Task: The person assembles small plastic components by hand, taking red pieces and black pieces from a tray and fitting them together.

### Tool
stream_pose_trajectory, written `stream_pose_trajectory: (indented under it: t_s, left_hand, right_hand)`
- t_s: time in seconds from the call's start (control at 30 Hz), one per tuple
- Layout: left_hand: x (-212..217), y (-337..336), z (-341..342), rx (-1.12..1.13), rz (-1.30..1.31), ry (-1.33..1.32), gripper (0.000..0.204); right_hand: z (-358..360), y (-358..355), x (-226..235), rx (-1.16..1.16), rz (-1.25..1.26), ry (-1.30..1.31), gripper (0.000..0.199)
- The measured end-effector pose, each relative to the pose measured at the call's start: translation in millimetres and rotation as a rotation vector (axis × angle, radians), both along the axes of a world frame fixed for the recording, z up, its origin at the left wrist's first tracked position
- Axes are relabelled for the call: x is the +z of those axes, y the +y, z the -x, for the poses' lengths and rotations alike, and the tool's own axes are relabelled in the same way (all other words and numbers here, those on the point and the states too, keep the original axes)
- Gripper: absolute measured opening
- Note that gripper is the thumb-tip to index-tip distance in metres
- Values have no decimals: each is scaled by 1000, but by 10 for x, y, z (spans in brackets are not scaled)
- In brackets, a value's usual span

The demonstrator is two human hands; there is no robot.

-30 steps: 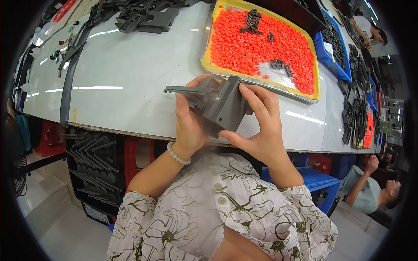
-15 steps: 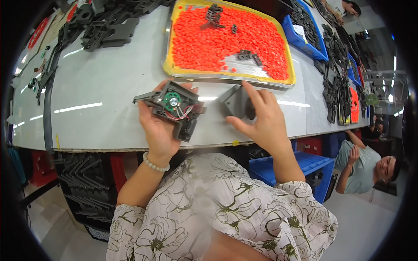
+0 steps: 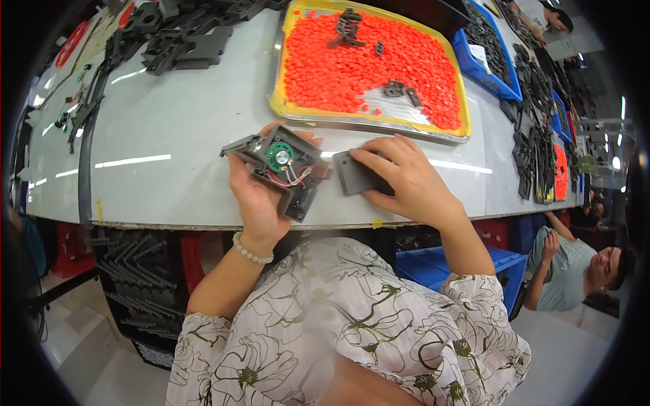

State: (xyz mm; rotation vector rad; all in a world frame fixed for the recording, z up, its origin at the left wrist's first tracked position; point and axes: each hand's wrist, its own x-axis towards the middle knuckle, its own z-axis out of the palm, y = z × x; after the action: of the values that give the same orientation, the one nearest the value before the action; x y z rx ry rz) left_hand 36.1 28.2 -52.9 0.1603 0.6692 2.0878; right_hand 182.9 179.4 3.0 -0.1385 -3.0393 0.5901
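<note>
My left hand [image 3: 256, 196] holds a dark grey plastic housing [image 3: 298, 203] from below, its inside facing up. In it sits a round green part with a silver centre [image 3: 281, 156], and red and white wires [image 3: 292, 178] run from that across the housing. My right hand [image 3: 409, 179] grips a dark grey block-shaped plastic piece [image 3: 355, 177] with a small hole near one corner. Fingers curl over its far side and the thumb lies along the near side. A narrow gap parts the two pieces, both just above the white table [image 3: 156, 196].
Beyond my hands stands a yellow-rimmed metal tray [image 3: 369, 123] of small red-orange pieces [image 3: 325, 74], with a few dark parts on them. Dark plastic parts [image 3: 203, 51] lie at the far left. A blue bin [image 3: 460, 51] is at the right; a seated person [image 3: 565, 264] sits farther right.
My right hand has turned the block-shaped piece and brought its flat face toward the housing, fingers now over the top. My left hand keeps its hold. The whole view has shifted slightly.
</note>
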Motion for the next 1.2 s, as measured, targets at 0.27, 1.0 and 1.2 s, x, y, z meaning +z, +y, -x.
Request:
stream_pose_trajectory:
  t_s: [0.27, 1.0, 1.2]
  left_hand:
    - [15, 34, -31, 30, 5, 114, 73]
    - [95, -55, -56, 66, 151, 362, 80]
    - [51, -52, -62, 79, 155, 451, 96]
  right_hand:
    - [48, -64, 43, -276, 239, 381, 58]
    - [537, -584, 85, -266, 196, 483, 62]
    - [529, -582, 167, -263, 172, 401, 60]
